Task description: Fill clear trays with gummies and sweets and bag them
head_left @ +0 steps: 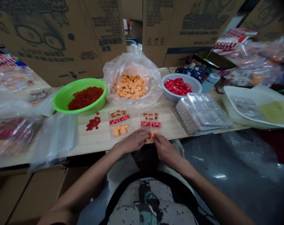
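Observation:
My left hand (136, 140) and my right hand (166, 149) meet over the near compartment of a clear plastic tray (151, 127) at the table's front edge. The fingers of both hands are closed on orange chunky pieces (152, 135) there, partly hiding them. Two red sachets (150, 124) lie in the middle of this tray, and small amber-brown pieces (150, 116) sit in its far part. To its left, a second clear tray (111, 127) holds orange chunks (120, 130), red sachets (119, 119) and small brown pieces (118, 113).
Loose reddish pieces (93, 123) lie left of the trays. Behind stand a green bowl (56, 101), a plastic bag of orange chunks (132, 87) and a pale bowl of red sachets (177, 86). Stacked clear trays (201, 112) are at right, flat plastic bags (55, 134) at left.

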`<state>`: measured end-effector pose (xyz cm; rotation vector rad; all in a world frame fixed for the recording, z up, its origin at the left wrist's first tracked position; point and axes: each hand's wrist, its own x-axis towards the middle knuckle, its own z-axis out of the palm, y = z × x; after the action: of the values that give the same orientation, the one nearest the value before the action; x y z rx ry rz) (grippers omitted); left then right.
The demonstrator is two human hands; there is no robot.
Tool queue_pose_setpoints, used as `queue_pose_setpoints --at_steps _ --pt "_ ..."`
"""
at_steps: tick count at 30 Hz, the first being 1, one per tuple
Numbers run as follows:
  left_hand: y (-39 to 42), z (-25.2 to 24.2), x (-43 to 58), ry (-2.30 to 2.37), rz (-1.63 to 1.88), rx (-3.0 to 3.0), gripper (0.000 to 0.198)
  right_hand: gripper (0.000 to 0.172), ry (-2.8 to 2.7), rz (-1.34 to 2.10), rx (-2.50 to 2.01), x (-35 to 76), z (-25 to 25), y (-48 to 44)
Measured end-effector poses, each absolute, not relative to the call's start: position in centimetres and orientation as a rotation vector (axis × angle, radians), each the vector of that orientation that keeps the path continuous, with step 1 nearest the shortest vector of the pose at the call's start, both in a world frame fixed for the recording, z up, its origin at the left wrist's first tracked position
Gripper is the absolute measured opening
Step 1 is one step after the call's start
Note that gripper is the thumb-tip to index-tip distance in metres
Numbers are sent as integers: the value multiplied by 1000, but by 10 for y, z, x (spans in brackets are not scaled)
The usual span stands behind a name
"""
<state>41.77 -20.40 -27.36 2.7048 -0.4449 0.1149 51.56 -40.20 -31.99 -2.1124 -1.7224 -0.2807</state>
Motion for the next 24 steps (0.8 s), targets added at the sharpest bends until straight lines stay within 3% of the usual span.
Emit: queue_pose_setpoints --at_steps 5,10,15,20,24 --pt "-210 -276 416 -400 176 2837 41 54 -1690 -503 -2137 523 -337 -403" --pt "-197 -276 383 9 580 2895 40 47 -1721 -493 -2073 541 -330 -410" --pt "-170 -284 350 635 587 2932 41 19 -1574 -337 -2008 549 -307 -398" --pt "-161 -282 357 724 482 2937 50 24 -1368 -296 -2016 542 -281 -352" --pt "-150 -280 376 663 487 3060 57 52 -1310 -298 -2242 540 -238 -346"
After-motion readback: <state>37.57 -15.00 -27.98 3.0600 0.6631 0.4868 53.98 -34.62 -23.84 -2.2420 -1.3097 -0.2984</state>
